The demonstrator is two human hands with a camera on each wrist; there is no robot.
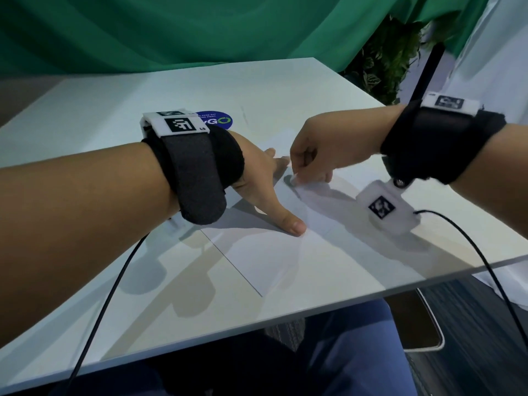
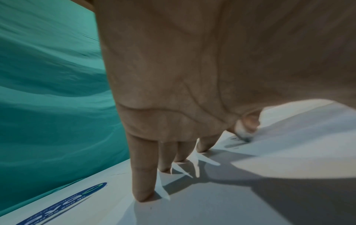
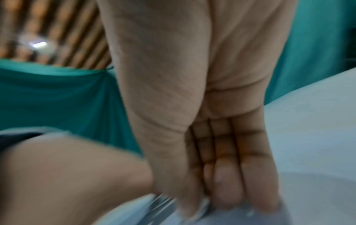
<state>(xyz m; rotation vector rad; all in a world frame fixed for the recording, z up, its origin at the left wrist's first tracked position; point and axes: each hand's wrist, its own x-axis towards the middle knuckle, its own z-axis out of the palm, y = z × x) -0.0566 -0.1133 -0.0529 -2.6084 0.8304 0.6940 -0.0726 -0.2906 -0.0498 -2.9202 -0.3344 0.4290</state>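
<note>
The white sheet of paper point(image 1: 300, 267) lay flat on the white table point(image 1: 100, 115), in the middle of the head view, its near corner close to the table's front edge. We saw a raised fold of it just above the centre, where the right hand point(image 1: 323, 150) pinched the edge between thumb and forefinger. In the blurred right wrist view, its other fingers point(image 3: 256, 175) lay close together, tips down on the sheet. The left hand point(image 1: 257, 178) pressed on the sheet just left of the pinch, fingers point(image 2: 143, 175) straight and spread apart, the thumb pointing toward the lower centre. A blue round sticker point(image 1: 217, 120) sat on the table beyond the left wrist. A green cloth point(image 1: 171, 30) filled the top of the frame.
</note>
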